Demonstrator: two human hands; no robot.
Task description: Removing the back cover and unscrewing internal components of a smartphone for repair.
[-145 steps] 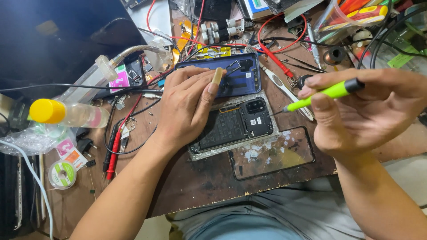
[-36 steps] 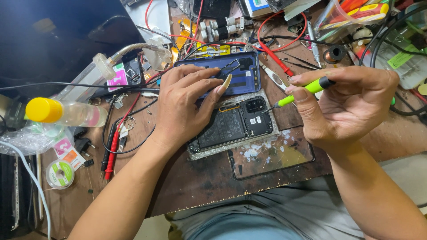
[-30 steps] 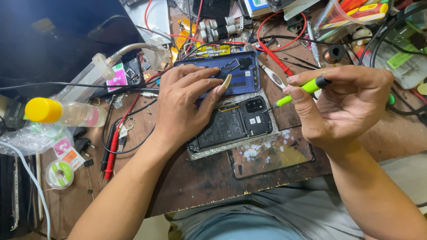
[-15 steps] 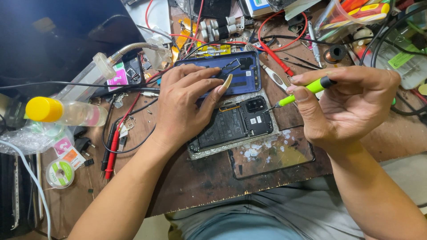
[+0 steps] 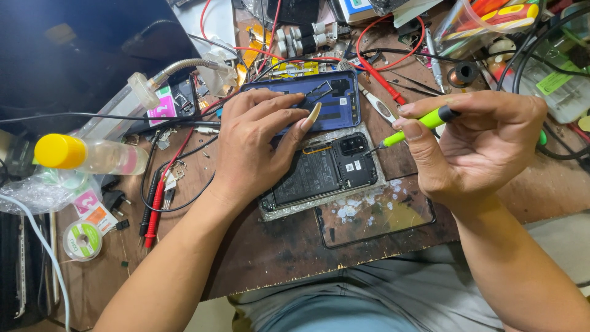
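An opened black phone (image 5: 329, 173) lies face down on the brown bench, its battery and camera module exposed. My left hand (image 5: 255, 144) rests flat on the phone's left part, fingers spread, thumb across its upper edge. My right hand (image 5: 476, 144) pinches a green-handled screwdriver (image 5: 413, 127); its thin tip touches the phone's upper right corner beside the camera. A blue back cover (image 5: 337, 101) lies just behind the phone. A glass screen panel (image 5: 375, 214) lies in front of it.
A yellow-capped clear bottle (image 5: 86, 155) lies at left. Red probe leads (image 5: 158, 200), a solder spool (image 5: 82, 240), tweezers (image 5: 378, 104), red and black wires and a tool-filled tub (image 5: 491, 18) crowd the bench. A dark monitor (image 5: 74, 55) fills the upper left.
My right hand swung the screwdriver down from above the bench until its tip met the phone's upper right corner; since then it shifts only slightly. My left hand stays on the phone.
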